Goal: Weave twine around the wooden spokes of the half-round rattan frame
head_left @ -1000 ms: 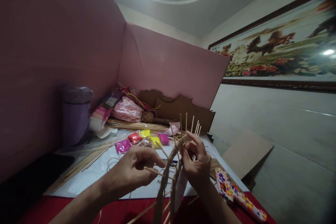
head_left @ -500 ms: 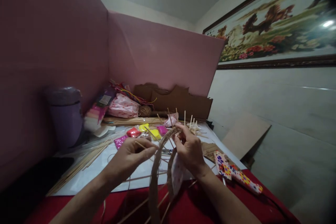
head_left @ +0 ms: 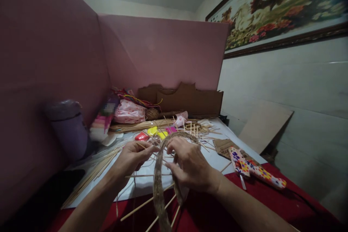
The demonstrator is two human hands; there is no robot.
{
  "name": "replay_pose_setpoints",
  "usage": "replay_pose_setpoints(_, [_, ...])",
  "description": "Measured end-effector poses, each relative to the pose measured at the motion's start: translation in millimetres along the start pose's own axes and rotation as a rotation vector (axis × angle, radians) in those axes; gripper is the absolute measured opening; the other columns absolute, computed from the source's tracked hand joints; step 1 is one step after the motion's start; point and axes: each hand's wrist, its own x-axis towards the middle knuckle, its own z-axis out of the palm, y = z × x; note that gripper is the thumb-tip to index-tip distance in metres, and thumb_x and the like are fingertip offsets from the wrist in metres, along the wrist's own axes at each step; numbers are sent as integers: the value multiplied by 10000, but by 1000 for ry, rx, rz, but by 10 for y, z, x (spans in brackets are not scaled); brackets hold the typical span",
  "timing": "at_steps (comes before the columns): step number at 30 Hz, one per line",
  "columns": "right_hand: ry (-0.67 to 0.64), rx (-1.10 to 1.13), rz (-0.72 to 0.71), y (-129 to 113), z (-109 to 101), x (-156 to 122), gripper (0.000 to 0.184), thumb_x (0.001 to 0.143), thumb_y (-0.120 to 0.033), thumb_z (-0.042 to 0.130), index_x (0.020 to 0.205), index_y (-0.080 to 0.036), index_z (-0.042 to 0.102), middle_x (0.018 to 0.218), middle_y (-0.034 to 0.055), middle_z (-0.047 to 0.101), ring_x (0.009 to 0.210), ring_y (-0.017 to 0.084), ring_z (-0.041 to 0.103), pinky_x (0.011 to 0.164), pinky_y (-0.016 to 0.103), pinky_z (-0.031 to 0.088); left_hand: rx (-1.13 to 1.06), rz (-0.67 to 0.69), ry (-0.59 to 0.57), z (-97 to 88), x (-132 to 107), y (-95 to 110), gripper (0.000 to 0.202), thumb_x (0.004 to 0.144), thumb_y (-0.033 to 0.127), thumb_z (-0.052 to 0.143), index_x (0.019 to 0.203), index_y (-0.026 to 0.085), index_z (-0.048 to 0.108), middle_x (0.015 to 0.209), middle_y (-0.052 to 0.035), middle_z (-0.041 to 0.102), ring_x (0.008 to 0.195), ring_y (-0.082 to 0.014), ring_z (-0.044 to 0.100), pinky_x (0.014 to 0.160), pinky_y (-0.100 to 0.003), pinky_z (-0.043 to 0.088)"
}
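A curved band woven from brown twine (head_left: 158,188) stands in front of me, with thin wooden sticks (head_left: 136,210) poking outward through it. At its left side, my left hand (head_left: 133,157) is closed in a pinch on one of these sticks, and a loose twine strand (head_left: 134,181) hangs below. My right hand (head_left: 190,161) is on the band's inner side, thumb and fingers apart, fingertips close to the weave. A second, inner part of the band lies partly hidden behind that hand.
A flower-patterned glue gun (head_left: 254,170) lies at the right by a flat cardboard piece (head_left: 224,148). Bundled sticks (head_left: 92,174) lie left. Colourful packets (head_left: 143,136), a twine ball (head_left: 152,114) and a patterned cloth bundle (head_left: 129,111) sit behind. A purple bin (head_left: 70,130) stands far left.
My right hand has left the top of the band and come down and nearer, its fingers spreading. My left hand keeps its pinch at the band's left side. The view has shifted slightly.
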Motion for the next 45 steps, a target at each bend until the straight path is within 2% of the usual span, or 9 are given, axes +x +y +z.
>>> replay_pose_setpoints(4, [-41,-37,4,11,43,9,305,744,-194,625,1022,-163,504,973,84,596,898,216,524,768,333,420,-15,-9,5,4,-3,11,460,592,562,720,686,120,637,426,106,264,384,-22,168,378,-195,91])
replay_pose_setpoints(7, [-36,-26,13,23,89,1,246,777,-185,598,1010,-164,522,926,76,622,861,207,553,744,318,424,0,-11,17,-2,2,9,465,601,570,714,684,118,649,429,103,257,382,-20,160,377,-198,82])
replay_pose_setpoints(13, [28,24,-15,38,126,-10,243,771,-150,575,1010,-172,544,876,53,637,774,174,570,679,278,428,56,-40,12,-81,0,-14,448,638,503,728,874,123,718,426,91,301,389,-21,172,394,-206,85])
replay_pose_setpoints(19, [45,65,-42,56,100,-3,532,780,-150,565,1293,-176,425,985,72,651,803,169,595,687,277,449,103,-38,-23,-107,-49,33,383,661,467,721,855,137,734,452,82,295,416,-29,185,397,-207,92])
replay_pose_setpoints(23, [38,16,-80,82,91,-11,566,801,-160,551,1346,-204,407,1027,76,649,824,174,591,689,283,446,160,-57,-11,-141,-70,76,328,658,439,726,820,154,745,461,68,328,431,-33,186,403,-210,94])
replay_pose_setpoints(26, [20,-40,-74,91,87,-10,585,800,-156,568,1358,-238,413,964,60,650,783,170,583,645,276,428,190,-47,-19,-209,-70,91,305,661,417,727,822,159,747,466,55,380,447,-42,216,410,-202,130])
replay_pose_setpoints(33, [-5,-113,-40,86,84,-2,605,786,-153,588,1356,-280,433,891,47,626,716,166,559,566,267,365,387,137,-77,-303,-100,94,242,733,368,663,820,157,745,590,-15,562,551,-95,401,485,-208,300])
replay_pose_setpoints(37, [-26,-152,-29,93,84,-1,570,783,-153,585,1324,-295,476,868,41,614,675,147,530,552,253,336,604,266,-73,-269,-155,127,262,811,375,577,764,156,714,648,-17,567,615,-109,445,535,-212,344])
replay_pose_setpoints(45, [-25,-134,2,130,99,0,561,778,-144,578,1315,-278,488,845,45,595,667,147,516,571,257,354,860,493,22,-182,-212,203,177,818,243,552,694,178,660,627,3,568,594,-102,482,553,-220,347])
